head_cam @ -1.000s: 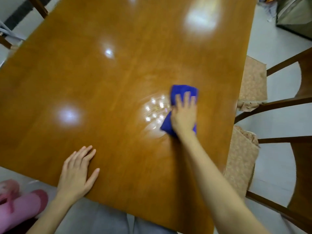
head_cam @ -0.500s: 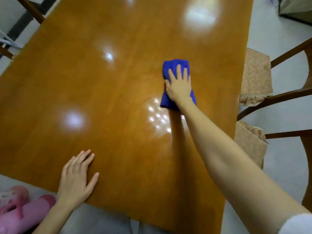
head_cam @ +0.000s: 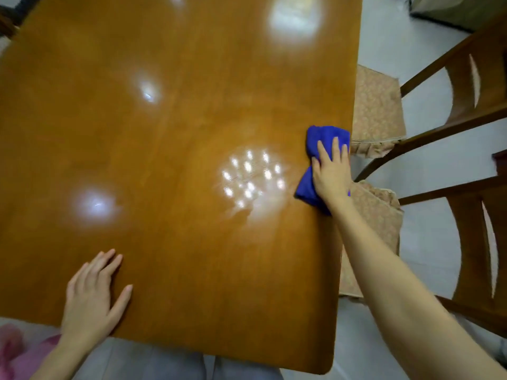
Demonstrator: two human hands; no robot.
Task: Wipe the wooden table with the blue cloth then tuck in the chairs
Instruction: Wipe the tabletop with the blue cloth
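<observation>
At the wooden table's [head_cam: 192,127] right edge, the blue cloth [head_cam: 326,134], half hidden, is pressed by the flat right hand [head_cam: 332,175]; left hand [head_cam: 90,300] is laid flat at the near edge.

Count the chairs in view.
2, both beside the wooden table's right edge: farther chair, nearer chair. A dark shape at the far-left corner may be a third; too cropped to tell.

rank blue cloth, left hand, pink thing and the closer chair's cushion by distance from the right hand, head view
1. blue cloth, under the right hand at the right edge of the table.
2. closer chair's cushion, just past that edge.
3. left hand, flat on the table's near side.
4. pink thing, bottom-left corner, past the table.
</observation>
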